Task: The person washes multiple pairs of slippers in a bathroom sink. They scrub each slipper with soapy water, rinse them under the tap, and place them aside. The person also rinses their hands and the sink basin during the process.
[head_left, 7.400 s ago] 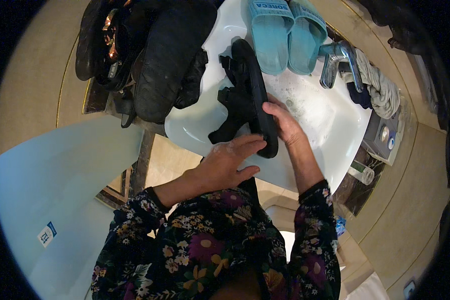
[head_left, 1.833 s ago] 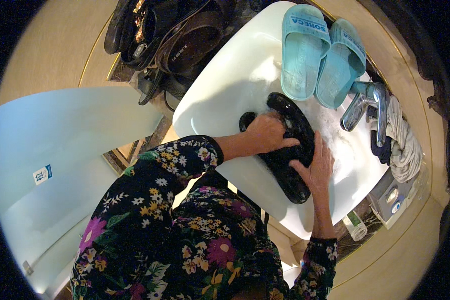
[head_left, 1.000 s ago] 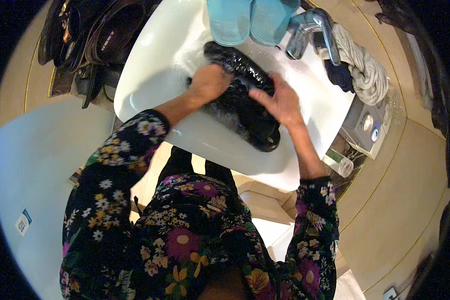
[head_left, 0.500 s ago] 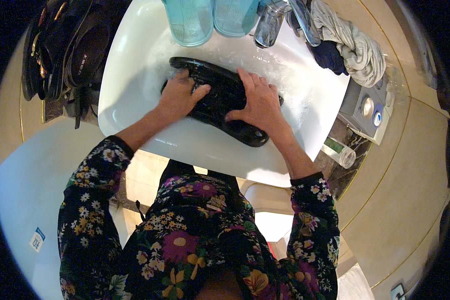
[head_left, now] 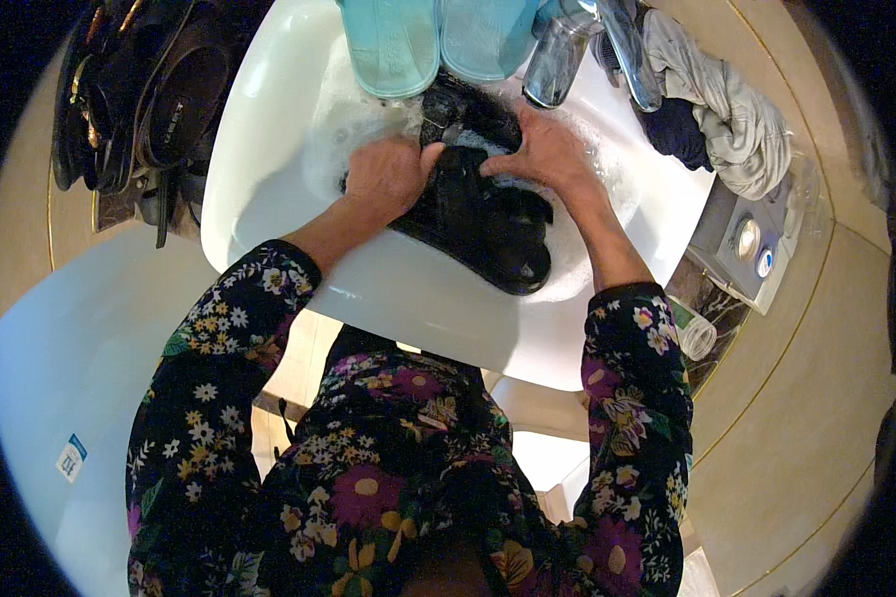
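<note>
A wet black sandal (head_left: 478,214) lies slantwise in the white sink (head_left: 368,313), its straps facing up. A second black shoe-like piece (head_left: 468,109), probably its mate, lies beyond it below the tap. My left hand (head_left: 386,179) is closed at the left side of the nearer sandal, thumb on top and the other fingers mostly hidden. My right hand (head_left: 553,149) grips the right end of the farther black piece. Its thumb reaches left between the two. Suds and shallow water surround them.
Light blue slippers (head_left: 393,50) stand at the sink's back beside a chrome tap (head_left: 560,60). Black sandals (head_left: 174,109) stand at the left. Grey cloth (head_left: 717,109), a grey box (head_left: 747,239) and a clear jar (head_left: 697,338) line the right ledge.
The black footwear has come apart into two visible pieces, with straps now showing. My right hand has moved up toward the tap, and my left hand slightly right. Suds show more widely.
</note>
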Demonstrator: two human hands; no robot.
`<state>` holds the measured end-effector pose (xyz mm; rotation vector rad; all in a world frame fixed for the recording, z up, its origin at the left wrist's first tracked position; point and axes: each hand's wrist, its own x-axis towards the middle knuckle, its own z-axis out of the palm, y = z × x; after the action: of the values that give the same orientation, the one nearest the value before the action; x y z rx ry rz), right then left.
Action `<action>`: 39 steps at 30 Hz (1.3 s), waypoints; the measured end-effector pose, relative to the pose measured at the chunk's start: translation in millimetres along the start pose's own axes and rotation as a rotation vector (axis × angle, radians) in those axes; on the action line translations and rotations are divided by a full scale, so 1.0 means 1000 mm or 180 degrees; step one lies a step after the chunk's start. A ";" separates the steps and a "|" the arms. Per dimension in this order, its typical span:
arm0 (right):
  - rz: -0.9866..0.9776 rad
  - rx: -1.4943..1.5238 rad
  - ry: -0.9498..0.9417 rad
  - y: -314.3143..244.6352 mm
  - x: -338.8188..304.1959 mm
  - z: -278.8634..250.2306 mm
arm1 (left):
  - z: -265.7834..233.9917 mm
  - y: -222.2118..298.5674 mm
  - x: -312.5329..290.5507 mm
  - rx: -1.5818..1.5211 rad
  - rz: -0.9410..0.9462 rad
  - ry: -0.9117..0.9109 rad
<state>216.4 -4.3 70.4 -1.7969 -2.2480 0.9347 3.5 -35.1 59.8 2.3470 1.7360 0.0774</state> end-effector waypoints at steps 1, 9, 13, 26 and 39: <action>0.0155 -0.0034 -0.0212 -0.003 0.005 -0.004 | 0.001 -0.002 0.002 -0.0019 0.0021 0.0030; 0.0341 -0.0376 -0.0252 0.007 0.016 -0.001 | 0.000 -0.006 0.005 -0.0358 -0.0170 -0.0186; 0.0289 -0.0569 -0.0026 0.000 -0.022 0.008 | -0.022 0.004 -0.006 -0.0642 -0.0487 -0.0557; -0.0579 -0.0387 0.1208 -0.066 -0.092 -0.014 | -0.054 0.001 -0.052 -0.1248 -0.0203 0.0581; -0.0265 0.0600 0.2011 -0.114 -0.098 -0.057 | -0.183 -0.010 -0.011 -0.0467 0.1711 0.1716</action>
<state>174.2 -83.4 204.0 -1.6056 -1.7568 0.4501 -40.4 -16.3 237.2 2.7679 1.1482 0.9614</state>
